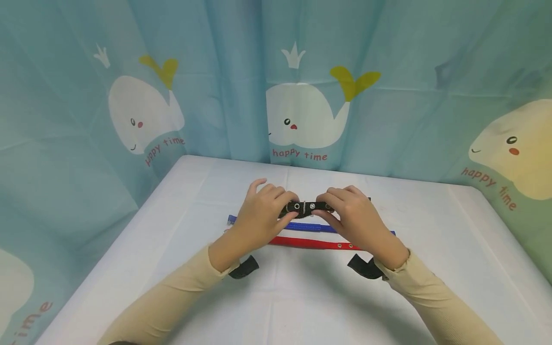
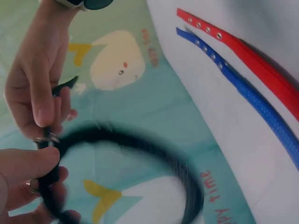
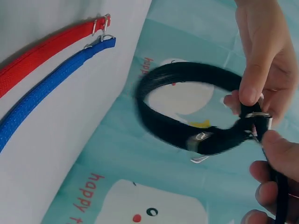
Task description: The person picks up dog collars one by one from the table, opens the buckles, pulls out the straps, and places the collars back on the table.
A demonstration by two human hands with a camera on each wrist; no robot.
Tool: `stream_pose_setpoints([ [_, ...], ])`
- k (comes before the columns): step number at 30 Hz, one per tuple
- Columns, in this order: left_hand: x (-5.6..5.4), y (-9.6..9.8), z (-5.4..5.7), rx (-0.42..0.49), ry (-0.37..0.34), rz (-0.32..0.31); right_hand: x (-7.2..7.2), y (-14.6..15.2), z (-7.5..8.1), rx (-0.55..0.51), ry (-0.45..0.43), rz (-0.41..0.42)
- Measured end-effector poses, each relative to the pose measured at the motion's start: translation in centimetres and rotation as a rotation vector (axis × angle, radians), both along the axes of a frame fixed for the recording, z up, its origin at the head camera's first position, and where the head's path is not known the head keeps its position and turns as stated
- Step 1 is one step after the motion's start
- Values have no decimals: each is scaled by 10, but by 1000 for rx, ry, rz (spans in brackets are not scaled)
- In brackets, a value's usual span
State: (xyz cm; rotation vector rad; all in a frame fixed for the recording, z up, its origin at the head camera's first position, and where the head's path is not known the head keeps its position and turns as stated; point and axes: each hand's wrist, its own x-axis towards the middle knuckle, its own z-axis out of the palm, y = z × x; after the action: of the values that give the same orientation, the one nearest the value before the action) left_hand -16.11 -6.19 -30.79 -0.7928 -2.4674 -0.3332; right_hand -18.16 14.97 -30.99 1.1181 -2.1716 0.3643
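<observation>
Both hands hold a black collar with metal eyelets (image 1: pixel 305 207) above the table. My left hand (image 1: pixel 260 213) pinches it between thumb and fingers at the buckle (image 2: pixel 48 140). From the other side my right hand (image 1: pixel 355 215) pinches the strap's punched end, which passes through the metal buckle. In the wrist views the collar is bent into a ring (image 3: pixel 187 70), slightly blurred, with a small metal ring hanging from it. Beyond the buckle the strap end runs down through the right fingers (image 3: pixel 282 156).
On the white table (image 1: pixel 297 302) a blue collar (image 1: pixel 310 227) and a red collar (image 1: pixel 302 243) lie stretched out side by side under the hands. Dark curved pieces (image 1: pixel 244 268) show beneath both wrists. A light blue whale-print curtain (image 1: pixel 241 96) hangs behind the table's far edge.
</observation>
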Motion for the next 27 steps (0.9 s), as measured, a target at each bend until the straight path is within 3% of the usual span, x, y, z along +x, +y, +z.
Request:
stream_pose_setpoints([
  [9, -1, 5, -3, -3, 8, -53, 3, -8, -2, 3, -33, 46],
  [19, 0, 5, -3, 86, 50, -88, -2, -6, -2, -20, -19, 78],
  [27, 0, 5, -3, 97, 33, -144, -2, -5, -1, -57, -102, 128],
])
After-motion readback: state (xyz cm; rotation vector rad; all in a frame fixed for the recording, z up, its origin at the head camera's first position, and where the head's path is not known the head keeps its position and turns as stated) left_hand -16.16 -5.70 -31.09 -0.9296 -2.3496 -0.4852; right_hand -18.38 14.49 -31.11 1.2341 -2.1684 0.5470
